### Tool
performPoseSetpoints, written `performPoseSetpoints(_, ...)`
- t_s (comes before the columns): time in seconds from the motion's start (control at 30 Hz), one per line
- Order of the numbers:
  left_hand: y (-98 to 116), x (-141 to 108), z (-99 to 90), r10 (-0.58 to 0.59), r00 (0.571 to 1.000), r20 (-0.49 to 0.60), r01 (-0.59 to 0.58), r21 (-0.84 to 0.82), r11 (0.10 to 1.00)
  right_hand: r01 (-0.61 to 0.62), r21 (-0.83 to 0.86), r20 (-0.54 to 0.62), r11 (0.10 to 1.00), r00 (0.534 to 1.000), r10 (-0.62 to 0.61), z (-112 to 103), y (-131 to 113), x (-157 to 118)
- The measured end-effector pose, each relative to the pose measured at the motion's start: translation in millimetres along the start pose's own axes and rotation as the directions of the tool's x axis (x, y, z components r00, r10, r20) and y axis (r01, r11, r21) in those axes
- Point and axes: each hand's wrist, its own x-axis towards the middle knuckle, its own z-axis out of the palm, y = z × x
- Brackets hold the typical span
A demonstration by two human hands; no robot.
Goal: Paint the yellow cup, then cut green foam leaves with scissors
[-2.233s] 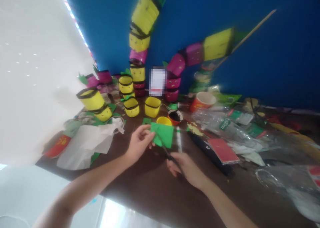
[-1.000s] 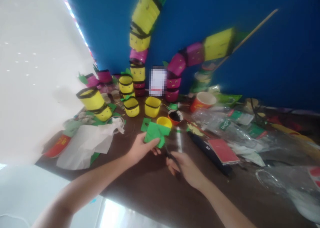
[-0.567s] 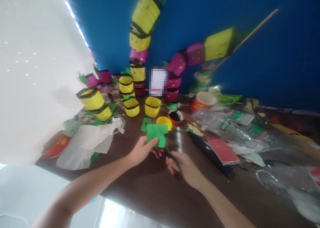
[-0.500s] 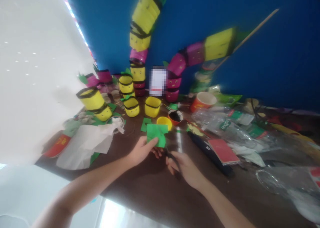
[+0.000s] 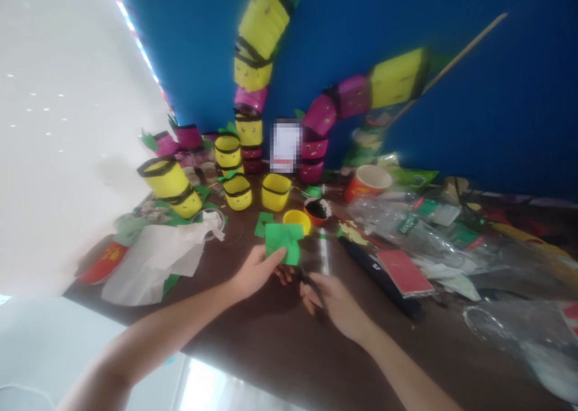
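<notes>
In the middle of the head view, my left hand (image 5: pixel 259 269) is closed on a piece of green paper (image 5: pixel 280 239), its thumb pressed on the front. My right hand (image 5: pixel 332 299) grips a pair of dark scissors (image 5: pixel 317 290) by the handles. The blades lie at the paper's lower right edge; blur hides how far apart they are. Just beyond the paper sit a small yellow cup (image 5: pixel 297 220) and a cut green scrap (image 5: pixel 262 224). A cup with dark contents (image 5: pixel 317 210) stands beside the yellow one.
Several yellow pots with drawn faces, one a yellow pot (image 5: pixel 276 192), stand behind. Stacked yellow and purple pots lean before the blue wall (image 5: pixel 189 56). Plastic bottles (image 5: pixel 415 224), a red booklet (image 5: pixel 404 272) and a dark pouch (image 5: pixel 372 272) lie right. White sheets (image 5: pixel 149 260) lie left.
</notes>
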Motion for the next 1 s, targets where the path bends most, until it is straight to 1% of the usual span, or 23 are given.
performPoseSetpoints(0.13, -0.4, 0.2, -0.5, 0.012, 1.0, 0.002, -0.012, 0.001, 1.0, -0.001, 0.007, -0.007, 1.0, 1.0, 0.001, 0.1, 0.0, 0.3)
performPoseSetpoints(0.33, -2.4, 0.9, -2.6, 0.013, 1.0, 0.013, -0.013, 0.005, 1.0, -0.007, -0.028, -0.008, 1.0, 1.0, 0.007, 0.3, -1.6, 0.7)
performPoseSetpoints(0.7, -0.4, 0.5, -2.1, 0.005, 1.0, 0.002, -0.005, -0.03, 1.0, 0.002, -0.029, -0.008, 1.0, 1.0, -0.002, -0.8, 1.7, 0.9)
performPoseSetpoints(1.0, -2.1, 1.2, -3.5, 0.01, 1.0, 0.009, -0.009, -0.035, 0.999, -0.023, -0.044, -0.012, 0.999, 1.0, 0.023, -1.0, 0.6, 1.4)
